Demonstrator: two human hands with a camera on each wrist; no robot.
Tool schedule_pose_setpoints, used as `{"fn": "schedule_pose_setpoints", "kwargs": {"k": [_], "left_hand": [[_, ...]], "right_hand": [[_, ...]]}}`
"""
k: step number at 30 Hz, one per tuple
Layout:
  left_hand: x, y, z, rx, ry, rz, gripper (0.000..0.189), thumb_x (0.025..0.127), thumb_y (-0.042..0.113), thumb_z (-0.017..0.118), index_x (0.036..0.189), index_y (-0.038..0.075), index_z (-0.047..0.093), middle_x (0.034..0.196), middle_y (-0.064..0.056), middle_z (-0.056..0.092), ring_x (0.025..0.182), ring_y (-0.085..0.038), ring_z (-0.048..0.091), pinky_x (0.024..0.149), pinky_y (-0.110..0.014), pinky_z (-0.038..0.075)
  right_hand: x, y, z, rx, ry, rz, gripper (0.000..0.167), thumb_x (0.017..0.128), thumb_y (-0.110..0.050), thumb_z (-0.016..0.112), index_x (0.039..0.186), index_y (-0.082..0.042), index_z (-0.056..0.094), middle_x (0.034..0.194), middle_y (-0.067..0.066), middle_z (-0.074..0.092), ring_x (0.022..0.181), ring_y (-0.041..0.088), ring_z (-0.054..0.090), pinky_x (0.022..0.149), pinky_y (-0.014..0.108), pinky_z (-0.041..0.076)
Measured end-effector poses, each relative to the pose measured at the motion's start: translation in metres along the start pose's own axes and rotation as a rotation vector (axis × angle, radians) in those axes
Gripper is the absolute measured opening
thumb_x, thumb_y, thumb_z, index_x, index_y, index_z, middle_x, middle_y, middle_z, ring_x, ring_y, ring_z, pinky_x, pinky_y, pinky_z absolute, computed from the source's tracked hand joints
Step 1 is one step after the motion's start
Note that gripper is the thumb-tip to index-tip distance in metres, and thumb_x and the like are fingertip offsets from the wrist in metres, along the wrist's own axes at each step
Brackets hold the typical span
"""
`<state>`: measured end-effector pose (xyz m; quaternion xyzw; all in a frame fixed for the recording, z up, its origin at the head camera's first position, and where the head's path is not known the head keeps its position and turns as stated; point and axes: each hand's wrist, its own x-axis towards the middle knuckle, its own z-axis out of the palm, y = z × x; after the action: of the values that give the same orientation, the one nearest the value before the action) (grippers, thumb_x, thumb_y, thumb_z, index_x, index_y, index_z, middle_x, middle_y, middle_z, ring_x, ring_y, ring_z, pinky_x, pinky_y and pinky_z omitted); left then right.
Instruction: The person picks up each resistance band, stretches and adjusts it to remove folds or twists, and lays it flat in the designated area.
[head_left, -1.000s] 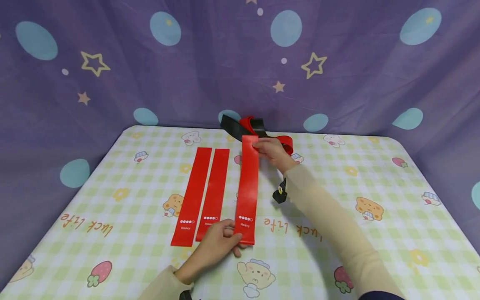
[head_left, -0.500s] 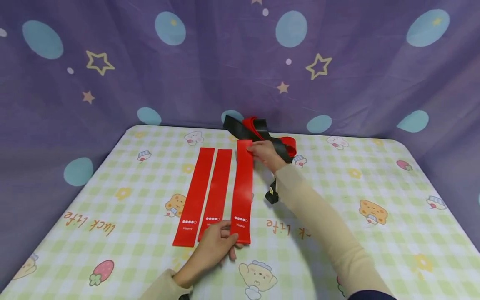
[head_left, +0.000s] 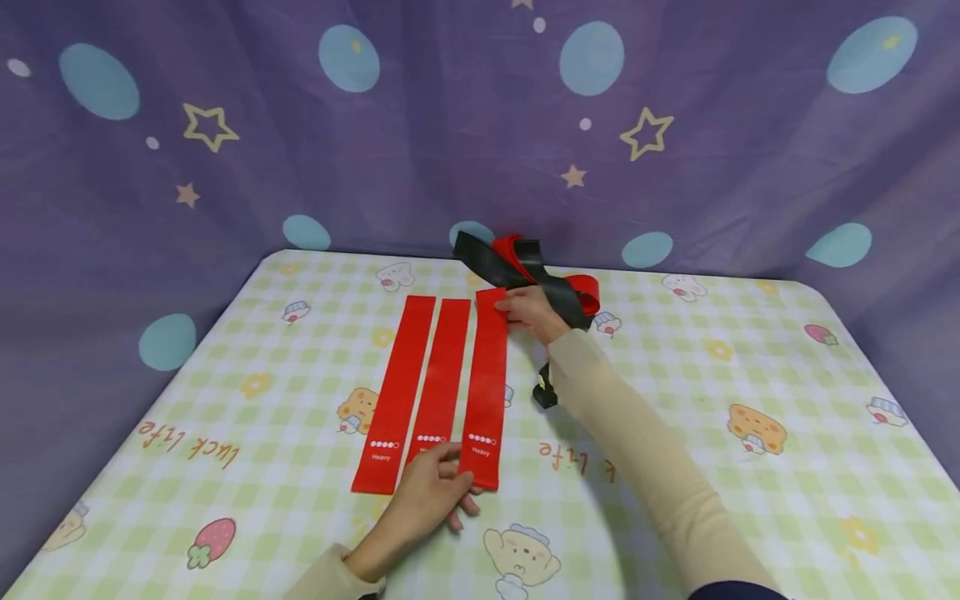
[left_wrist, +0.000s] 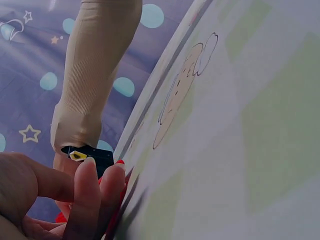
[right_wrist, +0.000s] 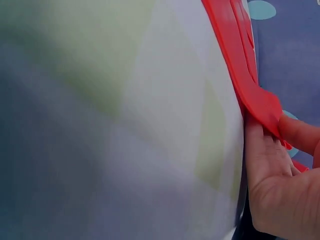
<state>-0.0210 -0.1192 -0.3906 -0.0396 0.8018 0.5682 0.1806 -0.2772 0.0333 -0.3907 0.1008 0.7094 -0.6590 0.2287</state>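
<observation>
A red resistance band (head_left: 486, 375) marked "Heavy" stretches lengthwise between my two hands, just over the table. My left hand (head_left: 429, 492) pinches its near end at the lower left corner. At the far end, my right hand (head_left: 531, 308) pinches the upper right corner; the right wrist view shows the thumb on top of the red band (right_wrist: 265, 107) and fingers beneath. To its left lie two matching red bands, the middle one (head_left: 446, 358) and the leftmost one (head_left: 397, 392), side by side. My left hand covers the middle band's near end.
Behind my right hand lies a loose heap of black and red bands (head_left: 558, 292) near the table's back edge. The table wears a green checked cloth (head_left: 660, 350) with printed figures. A purple curtain (head_left: 420, 150) hangs behind.
Both hands have brought the third band leftward, closer to the middle band, and its far end has come down toward the table. The other two bands keep their places on the cloth.
</observation>
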Motion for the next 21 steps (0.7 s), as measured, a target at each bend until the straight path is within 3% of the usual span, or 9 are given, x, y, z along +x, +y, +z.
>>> {"fn": "schedule_pose_setpoints", "kwargs": {"k": [8, 15, 21], "left_hand": [[-0.003, -0.004, -0.001, 0.013, 0.013, -0.016, 0.058, 0.091, 0.013, 0.059, 0.138, -0.010, 0.035, 0.069, -0.005, 0.067, 0.044, -0.017, 0.059, 0.051, -0.030, 0.053], [-0.001, -0.004, -0.002, -0.016, 0.009, -0.030, 0.058, 0.091, 0.012, 0.060, 0.138, -0.007, 0.033, 0.076, -0.006, 0.070, 0.046, -0.017, 0.060, 0.050, -0.032, 0.054], [-0.002, -0.003, -0.001, -0.020, 0.004, -0.028, 0.059, 0.091, 0.013, 0.061, 0.139, -0.005, 0.033, 0.078, -0.006, 0.070, 0.047, -0.017, 0.061, 0.051, -0.032, 0.054]], "right_hand": [[-0.006, 0.001, 0.000, -0.010, -0.045, -0.019, 0.053, 0.090, -0.008, 0.060, 0.137, 0.000, 0.037, 0.137, 0.014, 0.045, 0.110, 0.026, 0.051, 0.103, 0.040, 0.044], [-0.012, -0.005, -0.012, -0.002, -0.049, -0.050, 0.047, 0.091, -0.004, 0.057, 0.135, 0.001, 0.042, 0.129, 0.017, 0.052, 0.112, 0.031, 0.055, 0.102, 0.040, 0.045], [-0.016, -0.006, -0.016, -0.010, -0.081, -0.080, 0.049, 0.092, -0.002, 0.053, 0.139, 0.003, 0.038, 0.138, 0.020, 0.046, 0.126, 0.033, 0.050, 0.106, 0.040, 0.041]]}}
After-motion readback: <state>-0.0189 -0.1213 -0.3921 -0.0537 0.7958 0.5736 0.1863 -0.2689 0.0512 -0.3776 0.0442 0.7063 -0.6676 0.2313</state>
